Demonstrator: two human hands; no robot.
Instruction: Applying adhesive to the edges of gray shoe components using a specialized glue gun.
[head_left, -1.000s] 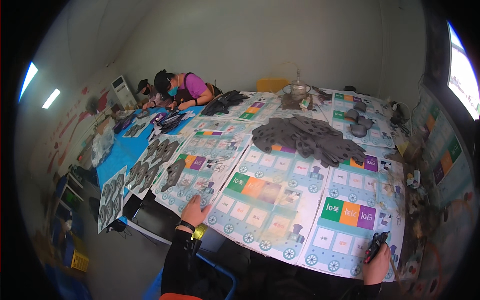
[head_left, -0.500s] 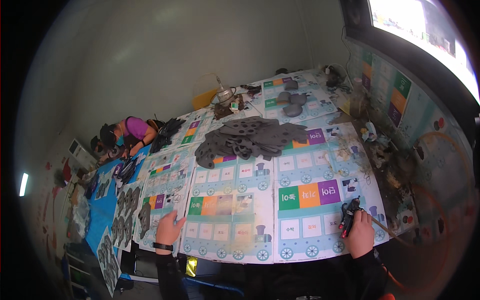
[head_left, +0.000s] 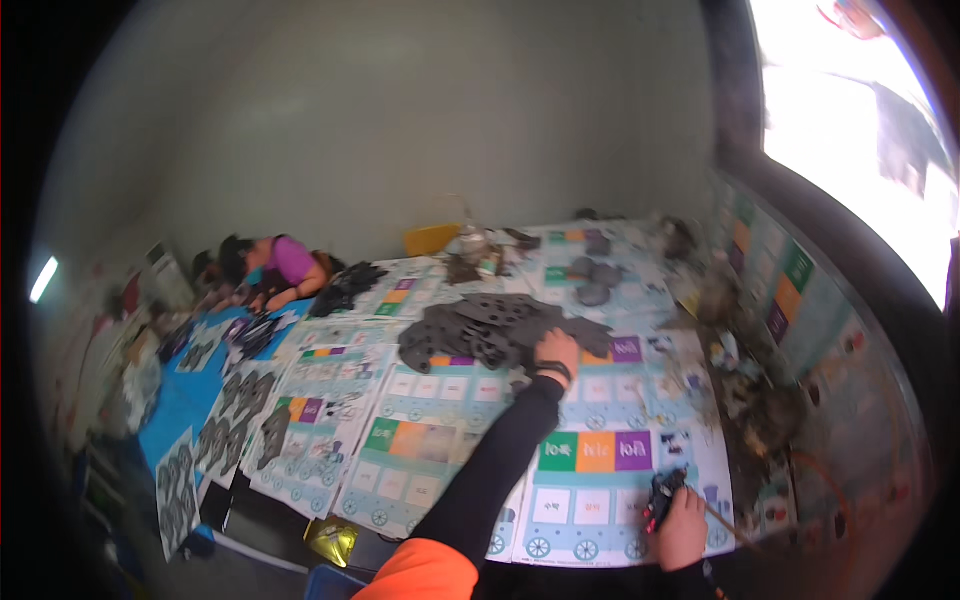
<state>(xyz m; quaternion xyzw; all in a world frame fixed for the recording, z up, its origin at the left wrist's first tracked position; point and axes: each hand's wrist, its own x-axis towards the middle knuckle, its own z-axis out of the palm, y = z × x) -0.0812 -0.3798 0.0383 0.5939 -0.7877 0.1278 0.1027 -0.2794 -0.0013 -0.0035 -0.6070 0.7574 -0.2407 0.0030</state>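
My left arm stretches forward across the table, and my left hand [head_left: 557, 352] is on the right part of a heap of dark grey cut pieces [head_left: 460, 335] with round holes. Its fingers are curled onto a piece there; a dark flap [head_left: 519, 384] pokes out beside the wrist, and the fingertips are partly hidden. Near the table's front right, my right hand [head_left: 682, 527] is wrapped round a black spray gun [head_left: 662, 495] with red parts, its nose pointing away from me. A thin hose trails from that tool to the right.
Printed sheets [head_left: 590, 505] cover the table. One grey piece [head_left: 273, 436] lies at left, beside sheets bearing several more [head_left: 238, 400]. Rounded grey pieces [head_left: 595, 280] and a metal pot [head_left: 472, 243] stand far back. A co-worker [head_left: 285, 265] bends over a blue surface [head_left: 185, 400].
My left hand has moved from the front left edge forward and right onto the heap. My right hand keeps hold of the spray gun. The whole view has shifted and tilted.
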